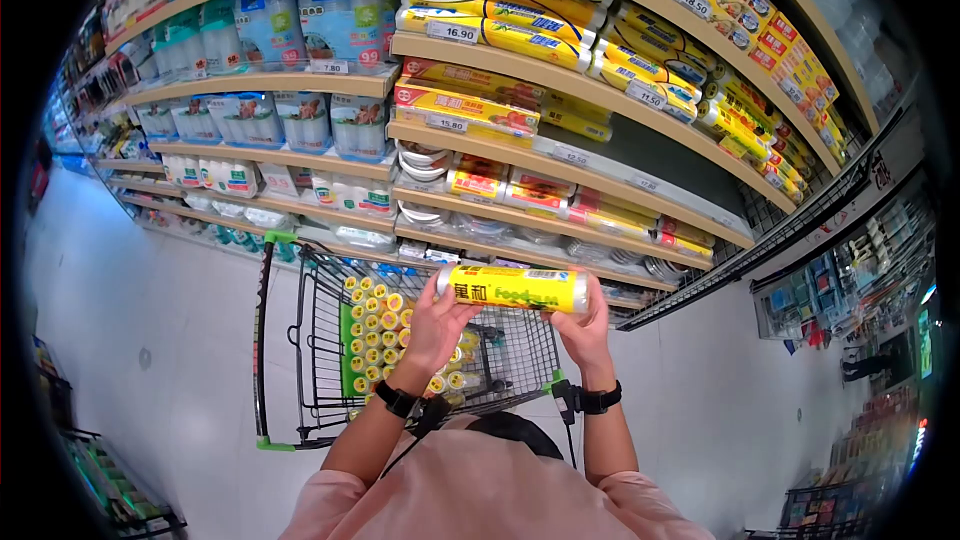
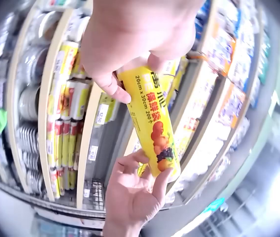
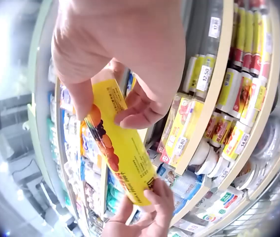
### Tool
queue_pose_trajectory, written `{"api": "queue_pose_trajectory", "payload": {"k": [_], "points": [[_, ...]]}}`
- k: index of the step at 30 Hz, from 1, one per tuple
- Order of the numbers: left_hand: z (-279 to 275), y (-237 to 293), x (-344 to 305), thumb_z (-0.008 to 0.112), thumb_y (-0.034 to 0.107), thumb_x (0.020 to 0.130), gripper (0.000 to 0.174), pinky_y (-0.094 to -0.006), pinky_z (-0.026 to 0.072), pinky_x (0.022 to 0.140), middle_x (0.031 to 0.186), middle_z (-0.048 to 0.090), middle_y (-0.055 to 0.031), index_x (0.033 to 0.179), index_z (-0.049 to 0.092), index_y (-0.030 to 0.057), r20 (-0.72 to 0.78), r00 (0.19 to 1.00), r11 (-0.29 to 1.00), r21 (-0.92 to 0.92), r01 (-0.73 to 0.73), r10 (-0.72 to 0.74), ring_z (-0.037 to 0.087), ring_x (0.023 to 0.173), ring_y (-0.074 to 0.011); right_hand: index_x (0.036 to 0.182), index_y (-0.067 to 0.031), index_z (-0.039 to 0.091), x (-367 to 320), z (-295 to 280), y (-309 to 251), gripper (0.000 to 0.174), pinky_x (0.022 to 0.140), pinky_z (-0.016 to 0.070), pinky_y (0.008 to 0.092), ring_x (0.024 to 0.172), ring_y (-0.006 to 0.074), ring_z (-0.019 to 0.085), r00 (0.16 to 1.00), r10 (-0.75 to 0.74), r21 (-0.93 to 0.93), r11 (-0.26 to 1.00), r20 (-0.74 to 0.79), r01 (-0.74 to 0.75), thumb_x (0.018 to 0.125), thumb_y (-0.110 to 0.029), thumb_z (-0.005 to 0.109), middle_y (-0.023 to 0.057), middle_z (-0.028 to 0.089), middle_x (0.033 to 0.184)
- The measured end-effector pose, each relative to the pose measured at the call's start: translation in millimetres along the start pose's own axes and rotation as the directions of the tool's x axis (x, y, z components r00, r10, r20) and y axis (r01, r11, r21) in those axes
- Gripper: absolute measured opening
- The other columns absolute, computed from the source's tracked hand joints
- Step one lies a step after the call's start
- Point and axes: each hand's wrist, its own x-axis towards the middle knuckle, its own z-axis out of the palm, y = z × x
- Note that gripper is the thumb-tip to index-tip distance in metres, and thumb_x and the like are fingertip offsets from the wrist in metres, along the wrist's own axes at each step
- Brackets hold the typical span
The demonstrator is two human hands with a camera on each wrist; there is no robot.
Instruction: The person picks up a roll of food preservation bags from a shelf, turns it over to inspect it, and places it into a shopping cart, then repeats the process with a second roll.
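Note:
A yellow roll of food storage bags (image 1: 515,290), printed with fruit and black lettering, is held level above a shopping cart in the head view. My left hand (image 1: 437,328) grips its left end, and my right hand (image 1: 584,332) holds the right end between thumb and fingers. In the left wrist view, the printed side of the roll (image 2: 149,116) shows the bag size and count, with the right hand (image 2: 134,192) at the far end. From the right wrist, small print shows on the roll (image 3: 125,143), while the left hand (image 3: 145,212) supports the opposite end.
The black wire cart (image 1: 262,340) with green corners holds many yellow-lidded containers (image 1: 375,335). Shelves ahead carry yellow rolls (image 1: 500,30), boxes (image 1: 465,105) and packs of cups (image 1: 350,20), with price tags along the edges. Grey floor (image 1: 180,310) lies on both sides.

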Motion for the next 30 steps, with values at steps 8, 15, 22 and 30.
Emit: {"api": "queue_pose_trajectory", "payload": {"k": [8,15,22,30], "points": [[-18,-34,3,0.051,0.032,0.101,0.042,-0.0431,0.0484,0.1,0.121,0.057,-0.0178,0.129,0.046,0.0022,-0.047,0.883,0.875,-0.166,0.455,-0.468,0.06,0.111,-0.0278,0.122,-0.0019,0.051,12,38,-12,0.07,0.102,0.0464,0.0379,0.116,0.0227,0.058,0.969,-0.168,-0.31,0.925,0.181,0.219,0.063,-0.001,0.089,0.0134,0.061,0.121],[-23,-30,3,0.067,0.013,0.089,0.052,-0.0341,0.0491,0.091,0.127,0.054,-0.0115,0.137,0.048,0.0062,-0.049,0.994,0.86,0.498,0.108,-0.097,0.059,0.107,-0.0219,0.125,-0.0021,0.059,13,36,-13,0.064,0.09,0.0468,0.0279,0.108,0.0151,0.059,0.98,-0.092,-0.465,0.87,0.174,0.165,0.068,-0.006,0.088,0.0057,0.062,0.118],[4,-25,-13,0.083,0.017,0.072,0.065,-0.0325,0.0484,0.084,0.121,0.059,-0.0097,0.13,0.056,0.0072,0.37,0.91,0.256,0.876,-0.409,0.188,0.059,0.103,-0.0227,0.132,-0.0006,0.054,5,17,19,0.068,0.084,0.0486,0.0261,0.105,0.0106,0.058,0.953,0.186,-0.619,0.785,0.24,0.003,0.072,-0.008,0.086,0.0046,0.061,0.12],[-29,-66,-18,0.079,0.021,0.075,0.06,-0.0415,0.0442,0.093,0.113,0.065,-0.0147,0.129,0.058,0.0055,0.346,0.923,0.165,0.913,-0.373,0.17,0.057,0.102,-0.0348,0.125,-0.0068,0.057,-4,1,37,0.061,0.072,0.0507,0.0283,0.09,0.0163,0.06,0.924,0.306,-0.74,0.671,0.23,-0.038,0.072,-0.018,0.085,0.0068,0.06,0.112]]}}
